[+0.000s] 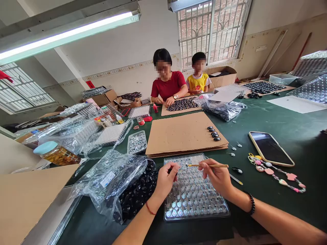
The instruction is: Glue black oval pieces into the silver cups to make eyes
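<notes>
My left hand (166, 178) is pinched closed on a small black oval stone over the clear plastic tray (196, 204) of round silver pieces. My right hand (216, 175) grips a thin wooden stick (208, 165), held level with its tip pointing left toward the left hand. Left of the tray lies an open plastic bag of black stones (133, 194). Beyond the tray sits a stack of cardboard sheets (182, 134) with several black stones (214, 133) lined up at its right edge.
A phone (270, 148) with a beaded charm strap (278, 175) lies at the right on the green table. A jar (56, 153) and bagged trays stand at left. Two people sit across the table at a board of black stones (182, 103).
</notes>
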The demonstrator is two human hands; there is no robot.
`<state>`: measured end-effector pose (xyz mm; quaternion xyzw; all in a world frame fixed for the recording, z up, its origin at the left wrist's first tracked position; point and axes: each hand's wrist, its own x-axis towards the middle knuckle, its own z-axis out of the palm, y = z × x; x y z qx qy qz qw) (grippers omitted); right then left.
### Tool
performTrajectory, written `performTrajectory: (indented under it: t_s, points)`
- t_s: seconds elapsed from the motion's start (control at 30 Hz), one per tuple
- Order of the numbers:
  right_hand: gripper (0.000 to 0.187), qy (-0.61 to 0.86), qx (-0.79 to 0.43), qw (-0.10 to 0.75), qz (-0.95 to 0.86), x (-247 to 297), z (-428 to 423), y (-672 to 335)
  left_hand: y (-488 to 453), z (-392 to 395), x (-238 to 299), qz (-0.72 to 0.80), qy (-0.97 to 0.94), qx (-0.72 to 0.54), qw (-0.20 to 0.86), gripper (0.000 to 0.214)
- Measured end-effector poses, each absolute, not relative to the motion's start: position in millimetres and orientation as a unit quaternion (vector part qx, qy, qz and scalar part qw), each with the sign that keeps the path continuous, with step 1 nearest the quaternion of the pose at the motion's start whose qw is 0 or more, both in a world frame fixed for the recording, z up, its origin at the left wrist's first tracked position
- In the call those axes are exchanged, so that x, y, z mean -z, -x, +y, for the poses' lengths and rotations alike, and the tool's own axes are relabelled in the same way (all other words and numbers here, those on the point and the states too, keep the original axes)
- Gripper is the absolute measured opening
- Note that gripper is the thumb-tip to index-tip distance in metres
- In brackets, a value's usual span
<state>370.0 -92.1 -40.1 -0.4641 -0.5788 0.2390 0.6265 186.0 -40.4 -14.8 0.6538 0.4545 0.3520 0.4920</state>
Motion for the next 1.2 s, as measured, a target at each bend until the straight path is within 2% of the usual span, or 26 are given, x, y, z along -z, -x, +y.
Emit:
performTrajectory:
  t_s: [0.17,0.37,0.6,0.87,1.2]
  points:
    - [0.023,0.434,-0.288,0.648,-0.556,38,-94,-363,-190,-47,16,0.427,-0.681,-0.321,0.5,0.041]
    - [0.022,0.395,-0.334,0.666,-0.537,33,-102,-357,-190,-52,17,0.409,-0.702,-0.33,0.481,0.034]
    - [0.018,0.407,-0.292,0.697,-0.513,29,-98,-373,-182,-41,14,0.435,-0.702,-0.362,0.433,0.035]
    - [0.017,0.396,-0.312,0.66,-0.557,35,-102,-367,-194,-48,17,0.41,-0.677,-0.302,0.531,0.039]
    - [0.014,0.405,-0.252,0.646,-0.597,38,-103,-371,-186,-43,15,0.428,-0.713,-0.327,0.45,0.031]
